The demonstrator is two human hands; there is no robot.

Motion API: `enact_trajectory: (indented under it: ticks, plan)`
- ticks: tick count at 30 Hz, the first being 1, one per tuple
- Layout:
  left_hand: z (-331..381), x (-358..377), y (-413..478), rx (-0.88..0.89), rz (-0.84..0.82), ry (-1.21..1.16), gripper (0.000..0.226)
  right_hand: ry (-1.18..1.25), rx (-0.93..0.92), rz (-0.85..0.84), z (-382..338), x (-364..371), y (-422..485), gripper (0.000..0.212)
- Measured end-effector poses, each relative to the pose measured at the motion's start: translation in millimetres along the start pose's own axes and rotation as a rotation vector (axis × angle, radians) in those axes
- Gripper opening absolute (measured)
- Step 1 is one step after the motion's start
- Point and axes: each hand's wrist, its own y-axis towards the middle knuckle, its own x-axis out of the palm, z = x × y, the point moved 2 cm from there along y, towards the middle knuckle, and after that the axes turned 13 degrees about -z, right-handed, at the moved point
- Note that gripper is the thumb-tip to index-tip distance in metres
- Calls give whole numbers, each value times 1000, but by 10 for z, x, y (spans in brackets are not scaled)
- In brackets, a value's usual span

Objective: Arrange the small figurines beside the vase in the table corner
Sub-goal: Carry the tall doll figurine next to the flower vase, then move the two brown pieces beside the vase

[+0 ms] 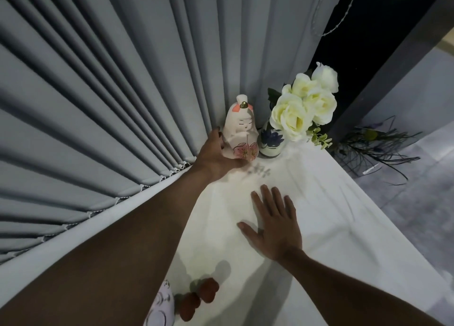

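No readable text, labels, brands or numbers showed anywhere; figurine (242,129) and vase (271,139) carried only painted flower patterns.

— What's the table (344,227) like from where you stand?

— Draped in a white cloth (326,195), creased in long folds, running into the corner by the grey curtain.

— And on it?

— In the far corner a white vase (271,141) with blue flowers painted on, holding pale roses. Just beside it, to the left, a white figurine (242,131) with pink blossoms on its front, standing upright.

— Anything nearer?

— A right hand (275,225) lies flat on the cloth, fingers spread. At the near edge, two small reddish-brown figures (200,295), and a pale figurine (161,306) partly hidden under an arm.
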Motion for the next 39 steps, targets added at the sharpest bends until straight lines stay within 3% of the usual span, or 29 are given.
enact_trajectory:
  ticks: [6, 13, 16, 20, 25, 29, 31, 36, 39]
  plan:
    - [-299, -11, -648, -116, -63, 67, 82, 35, -38, -9, -24, -69, -35, 102]
    - [-830, 11, -1624, -300, -171, 235, 54, 185, -362, -66, -245, 75, -394, 106]
    - [-963, 97, -2004, -346, -269, 301, 59, 193, -462, -139, -397, 192, -587, 106]
    - [-1163, 264, -2328, -447, -369, 437, 85, 185, -512, -99, -572, 390, -760, 100]
    - [-1127, 537, -2446, -359, -367, 987, 35, 58, -484, -140, -698, 618, -753, 87]
    - [-1138, 667, -2476, -382, -260, 1180, 7, 93, -474, -66, -712, 760, -710, 55]
    - [-1143, 697, -2463, -376, -211, 1150, 11, 149, -451, -52, -731, 771, -711, 50]
    - [-1279, 729, -2244, -273, -163, 826, 14, 277, -510, 48, -722, 699, -660, 26]
    - [-1318, 717, -2007, -246, -106, 714, 14, 378, -421, 90, -568, 555, -595, 27]
